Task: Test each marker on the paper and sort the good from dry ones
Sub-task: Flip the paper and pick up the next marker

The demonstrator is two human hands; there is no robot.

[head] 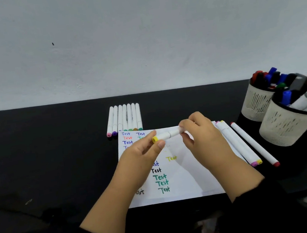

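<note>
A white marker with a yellow end (pixel 166 135) is held level above the paper (pixel 183 171). My left hand (pixel 142 157) pinches its yellow end and my right hand (pixel 200 135) grips its other end. The paper lies on the black desk (pixel 45 150) and carries the word "Test" written many times in blue, red, green, black and pale yellow. Beyond the paper's far left corner lies a neat row of several white markers (pixel 124 118). Three white markers (pixel 246 143) lie to the right of the paper, with pink, yellow and red ends.
Two mesh pen cups stand at the right: the far cup (pixel 254 105) holds several red, blue and black markers, and the near cup (pixel 281 127) holds more markers. A white wall rises behind the desk. A dark cable (pixel 15 212) crosses the left of the desk.
</note>
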